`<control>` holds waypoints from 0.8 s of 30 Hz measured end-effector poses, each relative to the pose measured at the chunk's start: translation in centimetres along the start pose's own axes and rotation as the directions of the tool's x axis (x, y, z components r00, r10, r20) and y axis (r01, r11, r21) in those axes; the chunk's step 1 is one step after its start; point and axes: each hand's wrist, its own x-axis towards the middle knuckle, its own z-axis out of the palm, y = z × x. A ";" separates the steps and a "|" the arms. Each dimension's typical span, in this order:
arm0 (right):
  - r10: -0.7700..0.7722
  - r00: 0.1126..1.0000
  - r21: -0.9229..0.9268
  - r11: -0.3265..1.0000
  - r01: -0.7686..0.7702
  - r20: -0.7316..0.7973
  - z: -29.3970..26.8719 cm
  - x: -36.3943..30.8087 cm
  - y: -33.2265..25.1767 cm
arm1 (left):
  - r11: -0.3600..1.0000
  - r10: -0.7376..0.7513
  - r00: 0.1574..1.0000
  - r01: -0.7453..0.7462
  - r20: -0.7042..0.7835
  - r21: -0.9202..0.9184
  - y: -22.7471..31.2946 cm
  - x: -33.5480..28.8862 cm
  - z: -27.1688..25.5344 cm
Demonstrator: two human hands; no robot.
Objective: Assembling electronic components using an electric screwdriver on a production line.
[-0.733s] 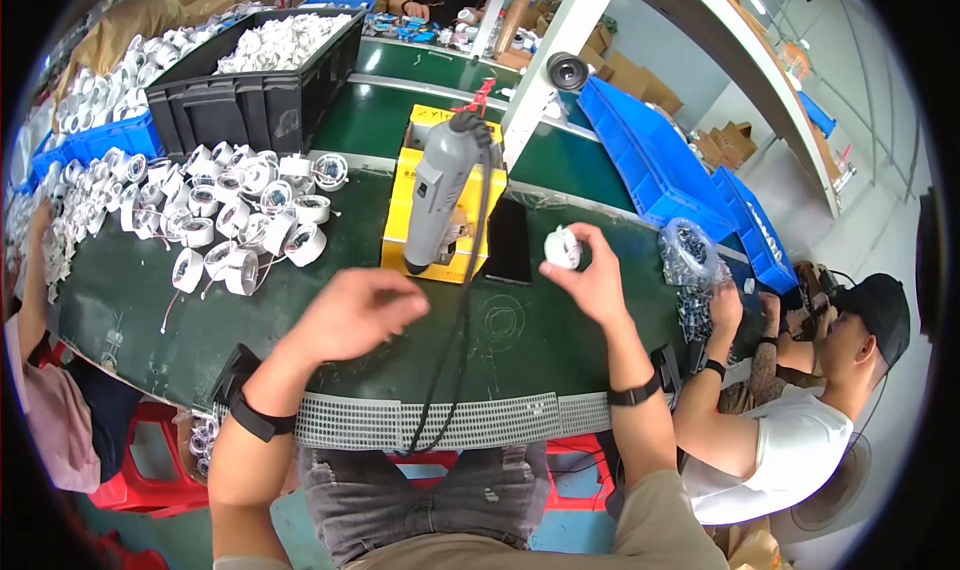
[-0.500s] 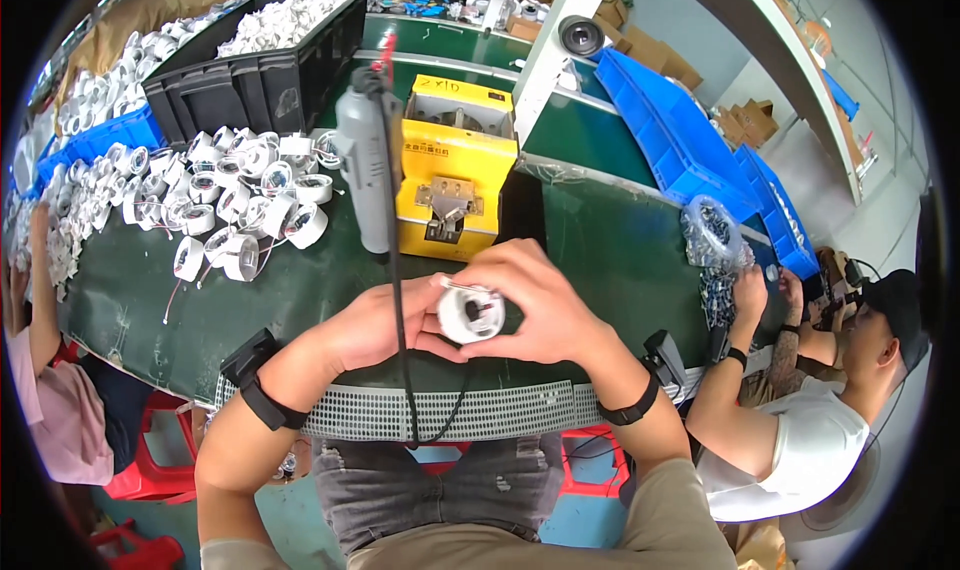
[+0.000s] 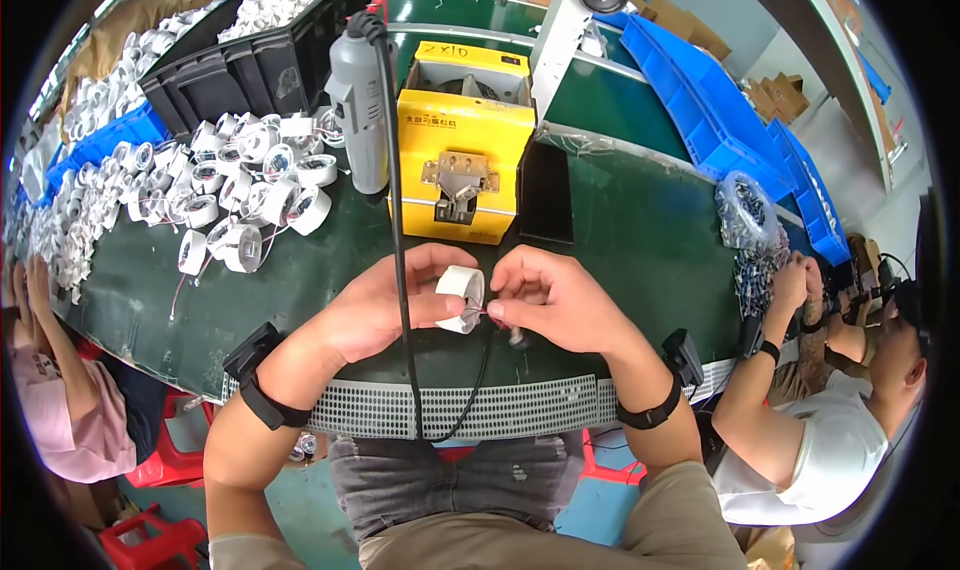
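Note:
My left hand (image 3: 395, 300) grips a short white ring-shaped housing (image 3: 453, 288), its fingers and thumb around the near left part. The ring is tilted with its opening toward my right hand. Thin red and dark wires (image 3: 478, 311) come out of that opening. At their end, my right hand (image 3: 560, 300) is closed in a pinch on the wires. A small blurred piece (image 3: 516, 337) hangs under the right fingers; its kind cannot be made out. Just beyond my hands stands a yellow machine (image 3: 455, 195) with a metal fitting on its front.
A grey power screwdriver (image 3: 356, 120) hangs beside the machine, its black cable (image 3: 402, 270) passing over my left wrist. White housings (image 3: 255, 185) are heaped at left, before a black crate (image 3: 240, 85). Blue bins (image 3: 690, 110) stand right. A co-worker (image 3: 800, 440) sits at right, another (image 3: 80, 410) at left.
The housing has turned from facing up to facing right. My right hand has let go of its rim and now pinches the wires. The view has shifted slightly.

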 end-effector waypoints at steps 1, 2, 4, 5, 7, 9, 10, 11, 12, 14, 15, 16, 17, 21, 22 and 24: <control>-0.001 1.000 0.005 1.000 0.001 0.000 0.0 0.1 0.2 | 0.999 0.042 0.999 -0.042 0.000 0.018 -0.1 0.0 -0.1; -0.039 0.999 0.055 0.998 0.038 0.030 0.1 0.2 0.4 | 1.000 0.030 1.000 -0.030 -0.006 -0.008 -0.2 0.0 -0.1; -0.079 0.995 0.108 0.991 0.073 0.058 0.1 0.3 0.4 | 0.999 0.026 1.000 -0.026 -0.008 -0.039 -0.2 -0.1 -0.1; -0.110 0.991 0.021 0.994 0.109 0.082 0.0 0.2 0.2 | 0.997 0.024 1.000 -0.025 -0.010 -0.072 -0.2 -0.1 -0.2; -0.140 0.984 -0.065 0.987 0.147 0.109 -0.4 0.1 -0.2 | 0.998 0.013 0.999 -0.016 -0.040 -0.060 -0.4 0.1 -0.3; -0.123 0.987 -0.198 0.970 0.141 0.099 -0.7 0.0 -0.5 | 0.997 0.011 1.000 -0.012 -0.011 -0.079 -0.4 0.2 -0.4; -0.148 0.988 -0.149 0.977 0.153 0.042 -0.7 -0.1 -0.2 | 0.989 -0.004 0.999 0.010 0.041 -0.147 -0.1 0.2 -0.1; -0.150 0.988 -0.150 0.977 0.154 0.041 -0.7 -0.1 -0.1 | 0.989 -0.004 0.999 0.010 0.042 -0.146 0.3 0.1 0.1; -0.157 0.987 -0.086 0.984 0.155 -0.020 -0.8 -0.1 -0.2 | 0.992 -0.029 0.999 0.034 0.040 -0.123 0.7 0.0 0.2; -0.201 0.976 0.042 0.978 0.205 -0.087 -0.8 0.2 0.5 | 0.997 -0.027 0.999 0.030 0.047 -0.075 0.4 0.0 -0.3; -0.202 0.975 0.042 0.978 0.207 -0.087 -0.8 0.4 0.8 | 0.997 -0.026 0.999 0.029 0.048 -0.074 0.1 0.1 -0.4; -0.220 0.972 0.009 0.975 0.221 -0.089 -0.8 0.5 1.0 | 0.993 0.016 0.999 -0.011 0.039 -0.118 0.0 0.0 -0.4; -0.236 0.967 -0.023 0.972 0.235 -0.091 -0.7 0.5 1.1 | 0.986 0.056 0.998 -0.051 0.029 -0.161 -0.2 0.0 -0.4; -0.203 0.973 -0.065 0.978 0.197 -0.113 -0.1 0.7 1.2 | 0.944 0.029 0.999 -0.019 0.026 -0.329 -0.4 0.3 -0.4; -0.197 0.976 -0.083 0.978 0.189 -0.092 0.1 0.7 1.3 | 0.942 0.042 0.998 -0.025 0.044 -0.334 -0.7 0.5 -0.5; -0.173 0.982 -0.066 0.983 0.169 -0.073 0.5 0.7 1.5 | 0.950 0.053 0.998 -0.038 0.040 -0.311 -0.5 0.4 -0.2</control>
